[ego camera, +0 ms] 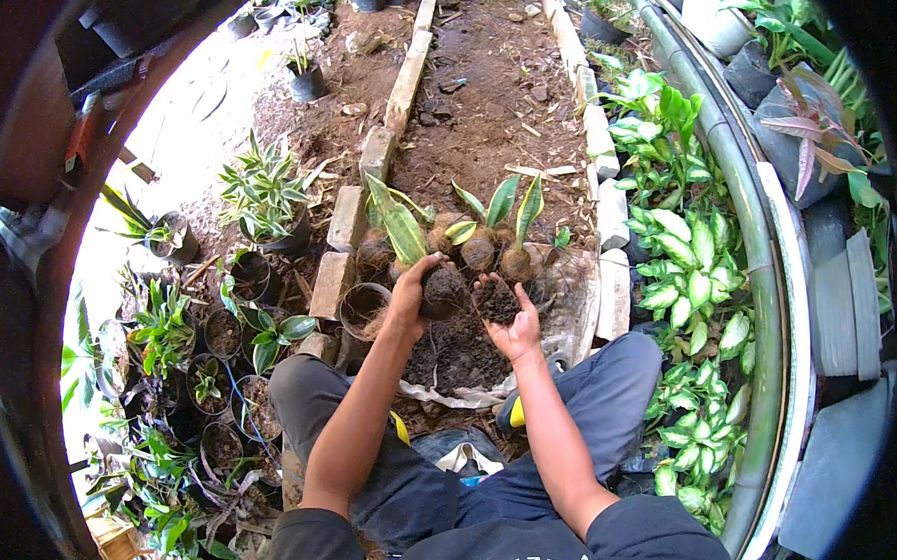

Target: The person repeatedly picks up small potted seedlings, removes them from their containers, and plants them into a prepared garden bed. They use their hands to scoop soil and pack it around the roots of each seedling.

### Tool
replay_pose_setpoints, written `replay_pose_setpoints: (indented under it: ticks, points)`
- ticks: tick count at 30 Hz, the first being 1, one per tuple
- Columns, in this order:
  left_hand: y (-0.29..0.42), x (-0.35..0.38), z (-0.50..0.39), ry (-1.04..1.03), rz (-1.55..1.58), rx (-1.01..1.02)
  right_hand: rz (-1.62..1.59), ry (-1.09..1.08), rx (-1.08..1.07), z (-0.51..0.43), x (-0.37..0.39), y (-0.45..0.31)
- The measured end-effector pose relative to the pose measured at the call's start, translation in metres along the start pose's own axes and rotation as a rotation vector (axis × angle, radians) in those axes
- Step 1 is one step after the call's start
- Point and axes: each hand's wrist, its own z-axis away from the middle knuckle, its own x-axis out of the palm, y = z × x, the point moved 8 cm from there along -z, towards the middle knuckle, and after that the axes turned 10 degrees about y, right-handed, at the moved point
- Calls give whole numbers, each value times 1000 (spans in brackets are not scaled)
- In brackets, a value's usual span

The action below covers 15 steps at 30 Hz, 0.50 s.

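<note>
In my left hand is a rounded dark pot or husk ball filled with soil; its exact make is hard to tell. A broad variegated snake plant leaf rises just behind that hand. My right hand, palm up, cups a clump of dark soil beside it. Below both hands a heap of loose soil lies on a pale plastic sheet or sack. Beyond them stand fibrous brown balls with small snake plants growing from them.
A round pot stands left of the soil. Bricks edge the left side, pale blocks the right. Potted plants crowd the left; leafy variegated plants and a bamboo pole line the right.
</note>
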Motion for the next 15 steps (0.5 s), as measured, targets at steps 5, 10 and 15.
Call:
replay_pose_setpoints:
  ticks: [5, 10, 15]
  points:
    - [-30, 1, -3, 9, -82, -33, 82, 39, -89, 10, 1, -9]
    - [-47, 3, 0, 73, -114, -63, 101, 110, -170, 25, 12, -10]
    - [-59, 2, 5, 164, -167, 26, 346, 231, -419, 39, 24, 0]
